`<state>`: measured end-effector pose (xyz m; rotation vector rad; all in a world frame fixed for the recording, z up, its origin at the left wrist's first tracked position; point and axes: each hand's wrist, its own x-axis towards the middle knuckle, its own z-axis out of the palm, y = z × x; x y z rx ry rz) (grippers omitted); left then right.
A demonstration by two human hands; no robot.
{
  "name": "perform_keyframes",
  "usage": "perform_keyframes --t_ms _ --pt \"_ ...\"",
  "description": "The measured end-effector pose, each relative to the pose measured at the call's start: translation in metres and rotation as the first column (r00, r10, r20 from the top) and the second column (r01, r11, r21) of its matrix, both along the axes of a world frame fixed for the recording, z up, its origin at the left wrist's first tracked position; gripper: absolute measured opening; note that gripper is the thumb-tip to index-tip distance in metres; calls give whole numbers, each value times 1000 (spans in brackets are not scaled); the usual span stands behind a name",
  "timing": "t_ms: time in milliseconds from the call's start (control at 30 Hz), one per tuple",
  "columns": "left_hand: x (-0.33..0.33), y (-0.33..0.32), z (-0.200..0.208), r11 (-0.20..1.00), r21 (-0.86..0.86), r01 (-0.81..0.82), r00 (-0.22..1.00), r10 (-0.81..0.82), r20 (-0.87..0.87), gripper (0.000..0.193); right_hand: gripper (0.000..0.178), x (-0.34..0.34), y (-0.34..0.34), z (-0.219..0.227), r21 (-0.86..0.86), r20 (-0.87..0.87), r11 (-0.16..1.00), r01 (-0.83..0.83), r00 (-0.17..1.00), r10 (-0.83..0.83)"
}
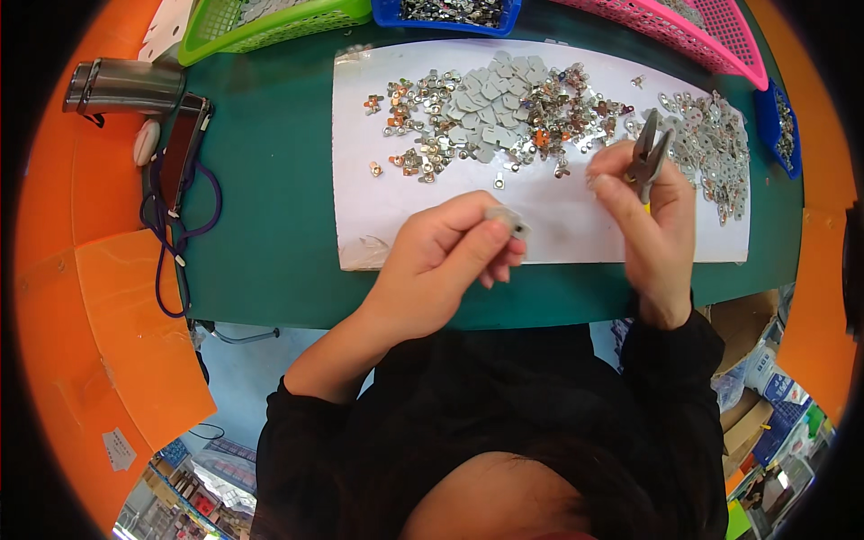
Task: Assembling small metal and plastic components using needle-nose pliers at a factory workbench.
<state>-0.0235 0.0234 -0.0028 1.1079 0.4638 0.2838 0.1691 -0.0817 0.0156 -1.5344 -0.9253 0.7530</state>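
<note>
My left hand (430, 265) is closed, thumb and fingers pinching a small grey plate-like part (507, 218) over the front of the white board. On the right, my right hand (664, 236) wraps round a pair of pliers (645, 164); their jaws point away from me, slightly apart, and a bit of yellow handle shows. The thumb and forefinger of that hand meet, but whether they pinch a tiny part is too blurred to tell. Beyond both hands lies a heap of grey plates (493, 99), with copper and silver metal terminals (423, 126) around it.
The white board (364, 207) lies on a green table (261, 261). More metal parts (720, 148) spread at right. Green (297, 29), blue (450, 27) and pink (720, 54) bins line the far edge. At left are a steel cup (135, 87) and a phone (180, 148) with a cord.
</note>
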Motion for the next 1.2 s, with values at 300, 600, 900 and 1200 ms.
perform_keyframes --t_ms 300,600,900,1200 --pt "10 -1 8 994 102 -38 984 20 176 21 11 -16 12 0 108 -34 972 -207 977 212" --pt "7 8 3 990 126 60 968 -88 234 22 15 -10 9 -5 134 21 947 -292 956 292" --pt "3 13 14 985 156 76 983 -100 152 20 17 -6 5 -1 47 -44 928 -368 928 370" --pt "4 7 10 878 478 29 999 -39 12 12 8 -17 6 -6 2 27 973 -231 973 231"
